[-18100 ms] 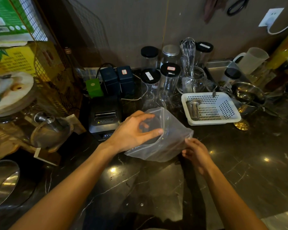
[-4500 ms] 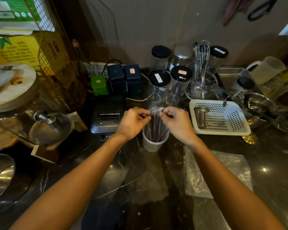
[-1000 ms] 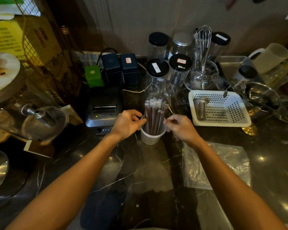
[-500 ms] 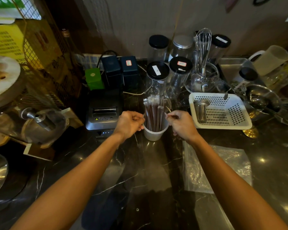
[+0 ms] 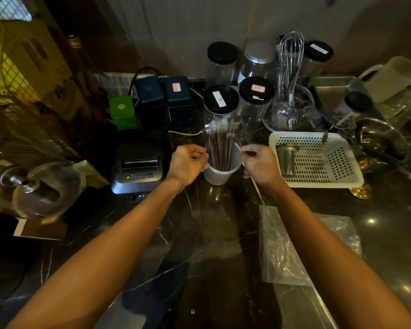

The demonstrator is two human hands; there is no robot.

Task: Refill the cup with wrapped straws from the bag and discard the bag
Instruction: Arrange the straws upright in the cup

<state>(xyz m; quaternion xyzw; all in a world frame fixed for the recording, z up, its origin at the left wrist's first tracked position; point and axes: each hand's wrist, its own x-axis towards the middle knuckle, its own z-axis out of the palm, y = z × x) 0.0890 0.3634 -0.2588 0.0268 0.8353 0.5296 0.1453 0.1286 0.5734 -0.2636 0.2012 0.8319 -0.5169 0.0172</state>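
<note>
A white plastic cup stands on the dark marble counter, holding several brown wrapped straws upright. My left hand is curled against the cup's left rim, and my right hand pinches the right rim. The clear plastic bag lies flat and limp on the counter at the near right, partly under my right forearm. I see no straws in it.
A receipt printer sits just left of the cup. A white perforated basket with a steel cup is on the right. Lidded jars and a whisk in glass crowd behind. A glass dispenser stands far left.
Over the last second both hands slid down from the sides of the straws to the cup's rim. The bag has stayed flat on the counter.
</note>
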